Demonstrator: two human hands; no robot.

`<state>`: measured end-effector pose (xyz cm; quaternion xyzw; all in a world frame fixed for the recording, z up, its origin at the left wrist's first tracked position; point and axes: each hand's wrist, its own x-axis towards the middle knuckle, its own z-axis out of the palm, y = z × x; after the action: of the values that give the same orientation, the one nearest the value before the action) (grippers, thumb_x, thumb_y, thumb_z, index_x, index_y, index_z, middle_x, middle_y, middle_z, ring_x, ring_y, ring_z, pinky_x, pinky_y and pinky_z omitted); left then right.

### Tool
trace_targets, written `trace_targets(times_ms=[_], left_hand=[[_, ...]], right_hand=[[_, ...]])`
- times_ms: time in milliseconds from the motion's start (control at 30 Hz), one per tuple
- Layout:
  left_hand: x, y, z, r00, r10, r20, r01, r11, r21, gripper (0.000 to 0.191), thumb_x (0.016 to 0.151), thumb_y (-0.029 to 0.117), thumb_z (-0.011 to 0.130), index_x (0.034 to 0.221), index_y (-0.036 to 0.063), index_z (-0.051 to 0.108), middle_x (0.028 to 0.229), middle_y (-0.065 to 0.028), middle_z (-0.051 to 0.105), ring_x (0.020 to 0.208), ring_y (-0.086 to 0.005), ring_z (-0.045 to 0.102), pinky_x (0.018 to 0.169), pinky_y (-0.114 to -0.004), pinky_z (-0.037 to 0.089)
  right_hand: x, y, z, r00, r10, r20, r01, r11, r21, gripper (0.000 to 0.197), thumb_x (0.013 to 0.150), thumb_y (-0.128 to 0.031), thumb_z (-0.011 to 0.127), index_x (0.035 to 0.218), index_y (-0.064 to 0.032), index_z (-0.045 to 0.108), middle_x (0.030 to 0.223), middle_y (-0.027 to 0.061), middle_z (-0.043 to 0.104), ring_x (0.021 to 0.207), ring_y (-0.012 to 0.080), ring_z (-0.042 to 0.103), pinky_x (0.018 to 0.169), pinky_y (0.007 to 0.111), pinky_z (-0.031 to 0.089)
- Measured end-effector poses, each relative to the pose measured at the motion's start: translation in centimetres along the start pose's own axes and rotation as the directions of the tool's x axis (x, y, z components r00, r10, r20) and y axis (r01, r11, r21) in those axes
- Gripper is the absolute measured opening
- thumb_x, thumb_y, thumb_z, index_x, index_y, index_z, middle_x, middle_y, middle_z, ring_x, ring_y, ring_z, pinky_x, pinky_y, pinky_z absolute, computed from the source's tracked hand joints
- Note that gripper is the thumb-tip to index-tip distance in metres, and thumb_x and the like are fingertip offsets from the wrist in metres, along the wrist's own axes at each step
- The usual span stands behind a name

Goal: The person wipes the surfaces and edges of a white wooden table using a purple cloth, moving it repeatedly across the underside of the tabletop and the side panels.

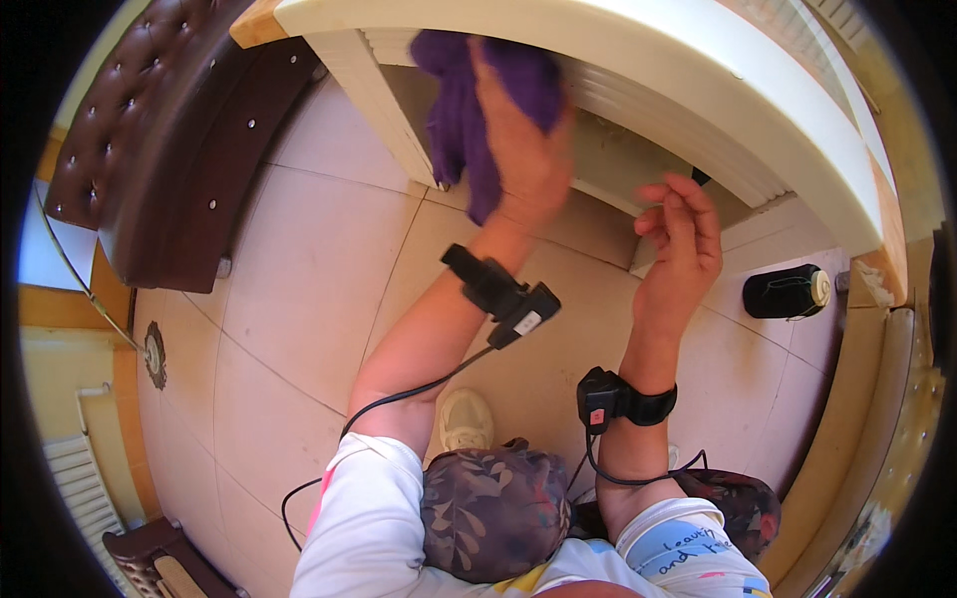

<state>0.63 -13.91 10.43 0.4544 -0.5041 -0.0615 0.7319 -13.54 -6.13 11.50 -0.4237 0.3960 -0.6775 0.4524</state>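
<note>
My left hand [527, 161] grips a bunched purple cloth [460, 134] under the front edge of a white table [568, 22] with wooden corners. The cloth hangs beside the table's ribbed white panel [643, 93]; whether it touches the panel cannot be made out. Motion blurs the hand and cloth slightly. My right hand [677, 232] is raised in front of the table's lower opening [620, 149], its fingers half curled and apart, with nothing in them. Black straps with small cabled devices circle both forearms.
A brown tufted sofa [179, 149] stands to the left. On the tiled floor [299, 284], a dark cylindrical container [781, 291] with a pale cap is at the right, near a tan padded seat [860, 418]. A pole base [155, 355] and radiator [82, 478] are far left.
</note>
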Motion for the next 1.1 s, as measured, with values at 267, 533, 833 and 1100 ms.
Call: trace_targets(times_ms=[267, 533, 833, 1100], left_hand=[[-3.6, 3.4, 1.6, 0.856, 0.222, 0.466, -0.374, 0.890, 0.262, 0.073, 0.065, 0.006, 0.056, 0.133, -0.0029, 0.030, 0.140, -0.0206, 0.026, 0.128, -0.0391, 0.027, 0.106, -0.045, 0.018], [0.2, -2.0, -3.6, 0.694, 0.030, 0.719, -0.490, 0.751, 0.442, 0.079, 0.067, 0.012, 0.064, 0.137, 0.0066, 0.028, 0.116, -0.0220, 0.050, 0.108, -0.0349, 0.047, 0.096, -0.037, 0.035], [4.5, -6.1, -7.6, 0.952, 0.300, 0.059, -0.285, 0.801, 0.526, 0.074, 0.080, 0.018, 0.062, 0.136, -0.0036, 0.019, 0.138, -0.0202, 0.030, 0.121, -0.0371, 0.033, 0.103, -0.041, 0.022], [2.6, -5.5, -8.9, 0.969, 0.229, 0.094, -0.237, 0.751, 0.616, 0.051, 0.085, 0.012, 0.054, 0.132, 0.0022, 0.034, 0.139, -0.0151, 0.032, 0.121, -0.0352, 0.036, 0.102, -0.038, 0.027]], right_hand=[[0.4, 0.6, 0.0, 0.979, -0.031, -0.200, 0.030, 1.000, -0.007, 0.024, 0.087, -0.012, 0.050, 0.109, -0.0036, 0.053, 0.100, 0.0084, 0.060, 0.078, 0.0113, 0.054, 0.073, 0.025, 0.043], [1.3, 1.3, -0.4, 0.965, -0.004, -0.262, 0.003, 1.000, -0.003, 0.031, 0.088, -0.014, 0.049, 0.117, -0.0070, 0.043, 0.113, 0.0101, 0.056, 0.101, 0.0168, 0.053, 0.085, 0.029, 0.041], [1.3, 2.4, -0.5, 0.965, 0.123, -0.231, -0.126, 0.992, 0.005, 0.031, 0.088, -0.019, 0.050, 0.116, -0.0064, 0.044, 0.108, 0.0099, 0.059, 0.082, 0.0138, 0.056, 0.072, 0.025, 0.045], [1.3, 1.9, -0.8, 0.972, 0.145, -0.184, -0.144, 0.989, 0.017, 0.032, 0.088, -0.018, 0.050, 0.117, -0.0050, 0.044, 0.106, 0.0102, 0.059, 0.074, 0.0109, 0.056, 0.068, 0.024, 0.045]])
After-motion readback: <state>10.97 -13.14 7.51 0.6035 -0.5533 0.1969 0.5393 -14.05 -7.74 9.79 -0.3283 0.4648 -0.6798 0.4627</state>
